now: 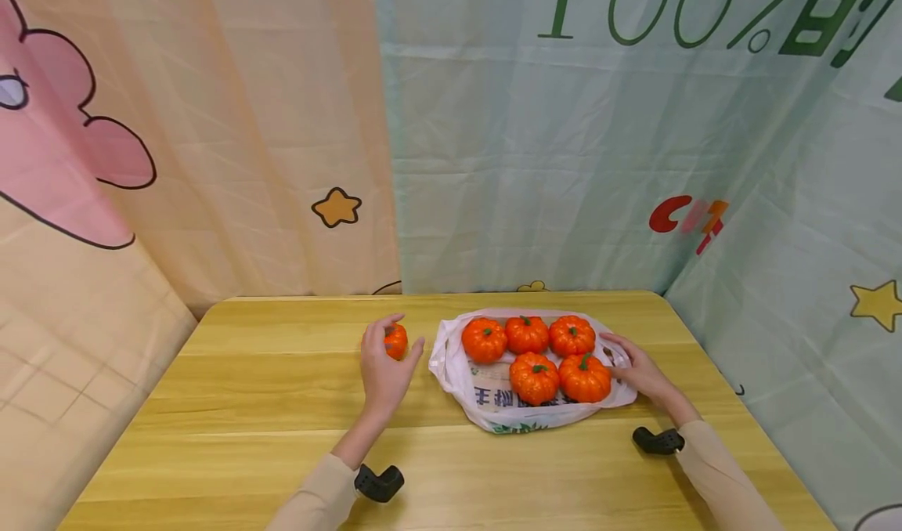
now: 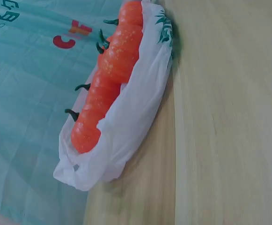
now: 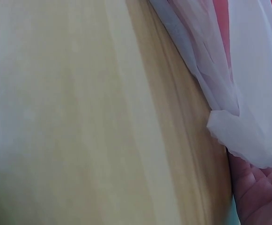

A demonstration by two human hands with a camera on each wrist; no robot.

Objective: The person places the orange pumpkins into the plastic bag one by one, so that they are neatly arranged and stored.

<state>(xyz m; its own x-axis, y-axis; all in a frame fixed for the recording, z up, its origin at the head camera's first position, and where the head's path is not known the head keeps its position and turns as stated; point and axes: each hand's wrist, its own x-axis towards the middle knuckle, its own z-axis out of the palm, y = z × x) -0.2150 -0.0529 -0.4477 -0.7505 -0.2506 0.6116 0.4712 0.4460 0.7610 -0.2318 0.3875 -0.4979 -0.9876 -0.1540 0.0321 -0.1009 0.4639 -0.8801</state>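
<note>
Several small orange pumpkins with green stems (image 1: 533, 378) sit in a white plastic bag (image 1: 458, 386) that lies with its mouth spread wide. My right hand (image 1: 644, 374) is at the bag's right edge, thumb and fingers gripping the rim beside the nearest pumpkin. In the right wrist view its curled fingers (image 3: 262, 192) are partly hidden under the plastic. Left of the bag, a single pumpkin (image 1: 398, 342) is partly covered by my left hand (image 1: 384, 370). That hand's fingers are spread around it, with the thumb standing apart from it.
Everything lies on a light wooden table (image 1: 247, 406). Printed cloth curtains (image 1: 493, 163) hang along its back and sides. A black wrist device (image 1: 379, 484) is on the left forearm, and another black device (image 1: 658, 441) is on the right.
</note>
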